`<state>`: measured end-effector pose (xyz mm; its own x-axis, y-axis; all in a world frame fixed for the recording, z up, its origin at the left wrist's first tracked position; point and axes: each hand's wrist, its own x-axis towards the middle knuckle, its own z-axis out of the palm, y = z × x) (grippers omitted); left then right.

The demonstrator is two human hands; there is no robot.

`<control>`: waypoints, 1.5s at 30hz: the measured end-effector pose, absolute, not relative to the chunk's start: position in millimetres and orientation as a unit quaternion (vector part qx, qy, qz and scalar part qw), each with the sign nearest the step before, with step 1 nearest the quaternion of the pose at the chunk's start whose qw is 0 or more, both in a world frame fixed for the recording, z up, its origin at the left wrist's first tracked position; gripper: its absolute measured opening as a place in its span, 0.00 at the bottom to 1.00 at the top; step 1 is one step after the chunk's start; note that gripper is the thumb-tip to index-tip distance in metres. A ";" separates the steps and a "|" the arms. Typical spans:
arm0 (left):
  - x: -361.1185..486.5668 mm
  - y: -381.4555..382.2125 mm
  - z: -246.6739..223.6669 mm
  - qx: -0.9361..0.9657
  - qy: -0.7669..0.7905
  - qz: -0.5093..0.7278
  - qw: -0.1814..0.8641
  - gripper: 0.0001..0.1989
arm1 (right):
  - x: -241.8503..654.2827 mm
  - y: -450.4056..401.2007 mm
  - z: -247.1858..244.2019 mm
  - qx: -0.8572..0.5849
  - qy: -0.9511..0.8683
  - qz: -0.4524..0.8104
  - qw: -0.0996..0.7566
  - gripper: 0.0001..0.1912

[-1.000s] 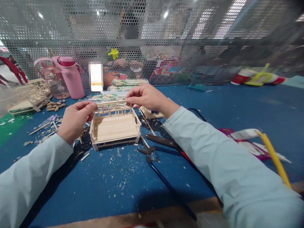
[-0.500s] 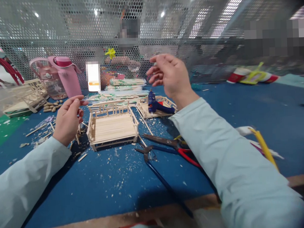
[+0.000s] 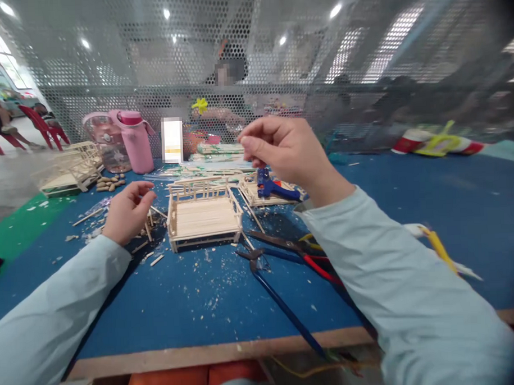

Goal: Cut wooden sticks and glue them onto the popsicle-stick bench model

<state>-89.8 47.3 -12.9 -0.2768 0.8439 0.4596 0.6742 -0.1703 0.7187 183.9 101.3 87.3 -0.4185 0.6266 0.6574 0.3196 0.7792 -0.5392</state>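
A small bed-like frame (image 3: pixel 205 217) built of thin wooden sticks stands upright on the blue table. Just left of it hovers my left hand (image 3: pixel 129 214), its fingers loosely bent and apart, nothing visible in them. My right hand (image 3: pixel 291 152) is raised higher, above a blue glue gun (image 3: pixel 277 189). Its thumb and forefinger are pinched together; whatever may be between them is too small to make out. The glue gun rests on a second, smaller stick frame (image 3: pixel 251 194). Pliers with blue handles (image 3: pixel 281 304) and pliers with red handles (image 3: pixel 318 266) lie in front.
Bundles of wrapped sticks (image 3: pixel 222 154) lie at the back, before a perforated metal screen (image 3: pixel 303 62). A pink bottle (image 3: pixel 137 143), a clear jug (image 3: pixel 114 150), peanuts (image 3: pixel 109 182) and another stick model (image 3: pixel 70 168) stand back left. Scraps litter the table (image 3: pixel 194 324).
My right hand's fingers have gone from spread to pinched, and the hand has turned. My left hand's thumb has moved off its fingertips. The view has shifted, showing more on the left.
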 end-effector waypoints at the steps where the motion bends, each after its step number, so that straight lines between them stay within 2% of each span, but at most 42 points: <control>1: -91.6 47.2 -14.7 0.612 0.643 0.456 0.066 0.17 | 185.1 92.4 89.3 -0.300 -0.843 0.141 0.424 0.05; 3: -93.8 48.3 -17.8 0.633 0.649 0.420 0.048 0.17 | 192.4 72.6 89.7 -0.343 -0.884 0.090 0.304 0.06; 6: -93.6 51.4 -20.6 0.659 0.647 0.382 0.044 0.18 | 217.7 40.0 76.6 -0.430 -0.900 0.054 0.054 0.09; 7: -92.7 52.3 -21.0 0.667 0.644 0.372 0.045 0.18 | 229.0 29.5 68.1 -0.467 -0.883 0.043 0.002 0.08; 9: -89.6 52.9 -21.0 0.682 0.637 0.355 0.053 0.17 | 252.3 11.7 46.6 -0.532 -0.845 0.037 -0.047 0.04; 11: -85.6 52.2 -20.7 0.694 0.629 0.344 0.066 0.16 | 271.6 -0.5 22.4 -0.569 -0.822 0.035 -0.017 0.04; 14: -80.4 50.7 -21.6 0.704 0.622 0.333 0.080 0.15 | 285.8 -8.5 -10.4 -0.601 -0.791 0.039 0.104 0.11; 17: -79.1 51.0 -24.3 0.703 0.623 0.332 0.084 0.14 | 285.0 -8.7 -32.0 -0.627 -0.751 0.000 0.208 0.12; 20: -81.7 52.3 -25.6 0.703 0.621 0.334 0.093 0.14 | 280.0 -6.6 -41.1 -0.640 -0.726 -0.031 0.250 0.13; 29: -91.3 50.1 -17.5 0.664 0.645 0.354 0.135 0.19 | 268.1 -11.5 -43.8 -0.679 -0.692 -0.041 0.241 0.11; 32: -86.6 44.4 -15.0 0.645 0.618 0.393 0.220 0.26 | 265.4 -12.6 -43.7 -0.678 -0.693 -0.048 0.241 0.10; 35: -73.8 35.4 -11.3 0.606 0.589 0.420 0.332 0.32 | 263.0 -11.9 -37.3 -0.685 -0.698 -0.037 0.206 0.10; 37: -64.2 30.8 -8.3 0.542 0.586 0.440 0.412 0.28 | 260.4 -10.0 -29.1 -0.686 -0.707 -0.028 0.170 0.10; 41: -56.5 30.9 -2.8 0.419 0.557 0.467 0.544 0.10 | 248.4 -0.2 -7.9 -0.663 -0.727 -0.054 0.173 0.15; 43: -60.4 34.8 -0.2 0.377 0.534 0.496 0.572 0.07 | 238.0 9.6 2.7 -0.635 -0.752 -0.043 0.171 0.13; 45: -67.7 39.4 2.4 0.345 0.517 0.523 0.583 0.06 | 225.1 23.3 11.2 -0.601 -0.788 -0.017 0.130 0.11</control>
